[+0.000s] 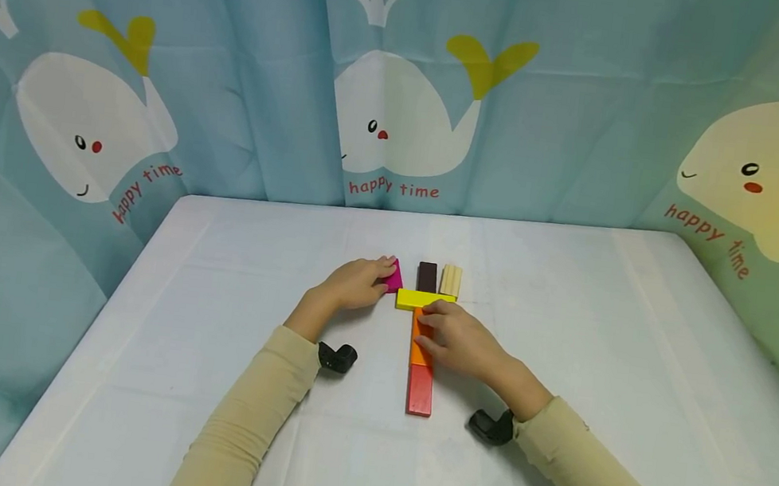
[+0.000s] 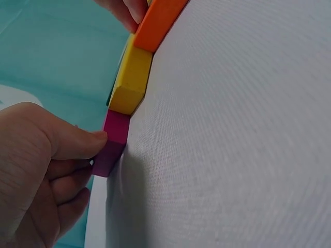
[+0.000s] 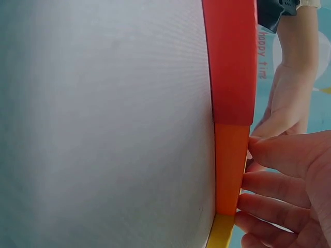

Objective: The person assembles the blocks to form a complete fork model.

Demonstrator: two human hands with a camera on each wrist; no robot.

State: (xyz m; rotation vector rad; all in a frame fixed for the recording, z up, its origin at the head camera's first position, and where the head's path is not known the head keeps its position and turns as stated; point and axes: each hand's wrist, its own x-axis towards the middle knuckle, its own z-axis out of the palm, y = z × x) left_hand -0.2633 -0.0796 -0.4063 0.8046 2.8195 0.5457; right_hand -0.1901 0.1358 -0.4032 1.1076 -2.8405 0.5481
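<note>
My left hand (image 1: 356, 282) pinches a magenta block (image 1: 394, 277) between thumb and fingers. In the left wrist view that magenta block (image 2: 113, 139) stands at the end of the yellow block (image 2: 131, 77). My right hand (image 1: 463, 338) rests its fingertips on the orange block (image 1: 420, 351) and near the yellow block (image 1: 412, 300), fingers relaxed. The yellow block lies crosswise at the top of the orange one, and a red block (image 1: 419, 391) continues the line below it. In the right wrist view the red block (image 3: 232, 67) meets the orange block (image 3: 231, 165) end to end.
Beyond the yellow block lie a dark brown block (image 1: 426, 277) and a cream ridged block (image 1: 452, 281), side by side. A white cloth covers the table (image 1: 225, 296). A blue curtain (image 1: 252, 59) with whales hangs behind it. Both wrists carry black camera mounts.
</note>
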